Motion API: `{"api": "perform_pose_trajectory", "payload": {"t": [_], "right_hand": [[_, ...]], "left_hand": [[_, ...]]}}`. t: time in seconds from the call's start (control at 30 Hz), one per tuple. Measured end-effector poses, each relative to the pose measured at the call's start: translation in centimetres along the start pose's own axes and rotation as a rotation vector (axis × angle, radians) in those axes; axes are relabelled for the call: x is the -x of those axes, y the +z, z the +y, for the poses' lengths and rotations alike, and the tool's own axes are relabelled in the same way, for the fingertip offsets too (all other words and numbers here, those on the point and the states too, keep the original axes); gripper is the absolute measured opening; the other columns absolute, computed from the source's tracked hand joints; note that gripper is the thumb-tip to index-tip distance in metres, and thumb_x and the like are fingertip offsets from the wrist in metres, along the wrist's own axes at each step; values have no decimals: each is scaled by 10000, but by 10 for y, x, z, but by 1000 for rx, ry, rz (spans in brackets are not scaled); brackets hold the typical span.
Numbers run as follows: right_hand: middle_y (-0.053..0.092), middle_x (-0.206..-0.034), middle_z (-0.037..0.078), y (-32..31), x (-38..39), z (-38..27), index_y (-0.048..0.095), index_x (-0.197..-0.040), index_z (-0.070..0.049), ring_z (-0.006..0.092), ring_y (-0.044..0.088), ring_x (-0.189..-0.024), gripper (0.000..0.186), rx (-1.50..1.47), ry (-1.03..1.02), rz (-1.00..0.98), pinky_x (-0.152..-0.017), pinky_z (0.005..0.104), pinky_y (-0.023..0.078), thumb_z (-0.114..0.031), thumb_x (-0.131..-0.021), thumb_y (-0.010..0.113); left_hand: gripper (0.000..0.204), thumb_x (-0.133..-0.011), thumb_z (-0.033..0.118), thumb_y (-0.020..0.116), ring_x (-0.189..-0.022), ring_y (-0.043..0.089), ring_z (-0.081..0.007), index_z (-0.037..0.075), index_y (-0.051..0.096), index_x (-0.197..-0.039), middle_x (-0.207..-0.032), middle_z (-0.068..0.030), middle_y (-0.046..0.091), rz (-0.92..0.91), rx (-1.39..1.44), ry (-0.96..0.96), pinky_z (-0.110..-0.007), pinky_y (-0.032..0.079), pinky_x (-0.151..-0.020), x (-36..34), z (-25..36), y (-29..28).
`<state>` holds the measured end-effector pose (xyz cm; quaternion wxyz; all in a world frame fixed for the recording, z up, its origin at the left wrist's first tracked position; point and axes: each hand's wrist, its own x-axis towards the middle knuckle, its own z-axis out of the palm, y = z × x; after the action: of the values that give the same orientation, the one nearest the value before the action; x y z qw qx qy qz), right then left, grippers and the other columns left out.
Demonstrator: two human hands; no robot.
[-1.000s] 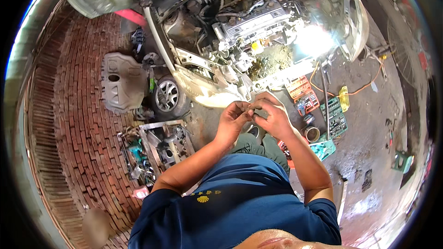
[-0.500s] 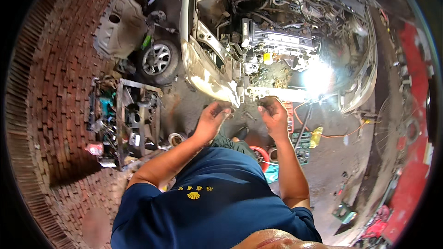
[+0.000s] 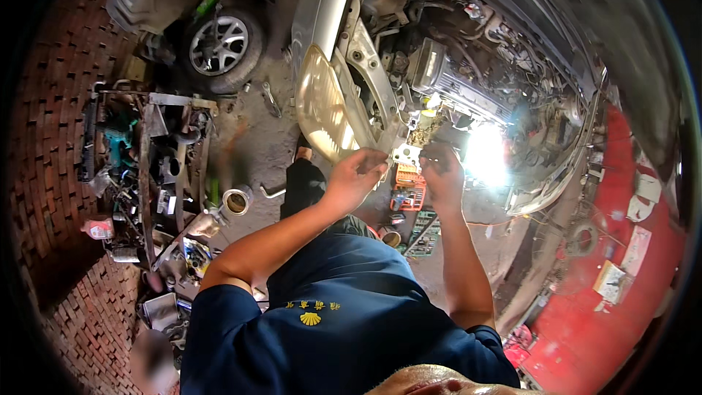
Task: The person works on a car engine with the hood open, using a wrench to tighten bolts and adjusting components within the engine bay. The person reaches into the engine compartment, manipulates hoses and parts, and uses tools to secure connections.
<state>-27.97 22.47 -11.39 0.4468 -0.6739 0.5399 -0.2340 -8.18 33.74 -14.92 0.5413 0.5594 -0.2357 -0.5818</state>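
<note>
Just ahead of the blue shirt (image 3: 351, 336), holding both bare hands up, apart from each other, before the front edge of the car (image 3: 319, 7), probably to have light on the fingers. With the left hand (image 3: 356, 179), near the lower corner of the headlight (image 3: 319, 106): fingers bent, thumb close to the forefinger. With the right hand (image 3: 442, 175), beside a pale metal bar (image 3: 406, 153) on that front edge: fingers folded inward, tips in shadow. Cannot tell of anything pinched in either, nor of contact with the car. Down between the forearms, on the floor (image 3: 267, 139): a green tool case (image 3: 424, 234) and, just beyond, an orange socket tray (image 3: 409, 186), both close to the car's front edge, presumably for easy reach. Off to the left, a metal can (image 3: 236, 202) near the lower right corner of a frame (image 3: 148, 175) full of parts, seemingly for gathering loose pieces. Farther on, a wrench (image 3: 270, 100) between headlight and wheel (image 3: 219, 47), the latter laid flat, likely against rolling. Past the right hand, a glaring light (image 3: 486, 153) at the car's front edge, apparently for brightening the engine (image 3: 464, 88) beyond.
</note>
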Motion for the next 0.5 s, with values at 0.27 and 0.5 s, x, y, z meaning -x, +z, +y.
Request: {"api": "perform_pose_trajectory", "payload": {"t": [0.27,0.5], "right_hand": [[667,-1024,102,88,-95,-49,689,-1125,-41,250,674,-958,309,239,-173,31,-872,385,540,-81,-831,780],[592,-1066,90,75,-154,-28,628,-1198,-64,228,599,-959,396,331,-178,130,-909,377,503,-21,-817,728]], "left_hand": [[290,-940,161,776,-977,693,-145,13,722,-1184,-1080,-77,741,-33,5,141,-308,547,-869,-122,39,-33],[226,-918,114,785,-885,709,-135,-30,720,-1081,-963,-93,749,-95,262,-55,-290,557,-802,-201,50,0]]}}
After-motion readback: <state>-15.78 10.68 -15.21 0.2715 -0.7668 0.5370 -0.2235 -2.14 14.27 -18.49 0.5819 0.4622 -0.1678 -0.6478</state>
